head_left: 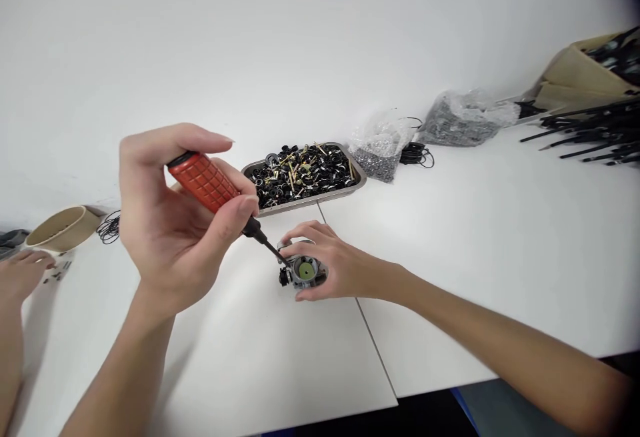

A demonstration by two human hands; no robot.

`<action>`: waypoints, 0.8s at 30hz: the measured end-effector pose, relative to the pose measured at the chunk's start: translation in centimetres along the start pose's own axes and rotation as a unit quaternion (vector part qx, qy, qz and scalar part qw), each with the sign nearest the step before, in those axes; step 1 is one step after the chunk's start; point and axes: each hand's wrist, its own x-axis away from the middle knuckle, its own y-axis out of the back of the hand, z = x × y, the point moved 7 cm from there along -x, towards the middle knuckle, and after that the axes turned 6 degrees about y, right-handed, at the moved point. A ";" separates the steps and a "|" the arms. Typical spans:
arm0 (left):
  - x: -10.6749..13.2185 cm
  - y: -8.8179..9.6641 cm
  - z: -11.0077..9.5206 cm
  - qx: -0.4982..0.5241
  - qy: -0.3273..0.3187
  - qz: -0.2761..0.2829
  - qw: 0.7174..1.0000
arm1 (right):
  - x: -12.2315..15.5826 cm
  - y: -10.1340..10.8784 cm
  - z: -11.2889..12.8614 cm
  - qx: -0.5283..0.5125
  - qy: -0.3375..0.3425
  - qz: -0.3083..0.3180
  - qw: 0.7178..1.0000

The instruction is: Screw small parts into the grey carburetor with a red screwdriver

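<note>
Single head cam, sat above the near side of the white table (450,223), faced forward and down. Left hand (177,223) was closest to the lens, right hand (337,263) farther out, metal tray (320,199) beyond both. Frame tilted: table's near edge climbed rightward.

Left grip (175,230) holds red-handled screwdriver (205,182), tip at metal part (306,270); right grip (347,263) around it; tray (320,197) beyond.
</note>
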 end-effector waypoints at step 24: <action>0.1 -2.9 0.7 0.049 0.003 0.126 0.991 | -1.1 -1.2 0.0 -0.078 -0.046 0.094 0.991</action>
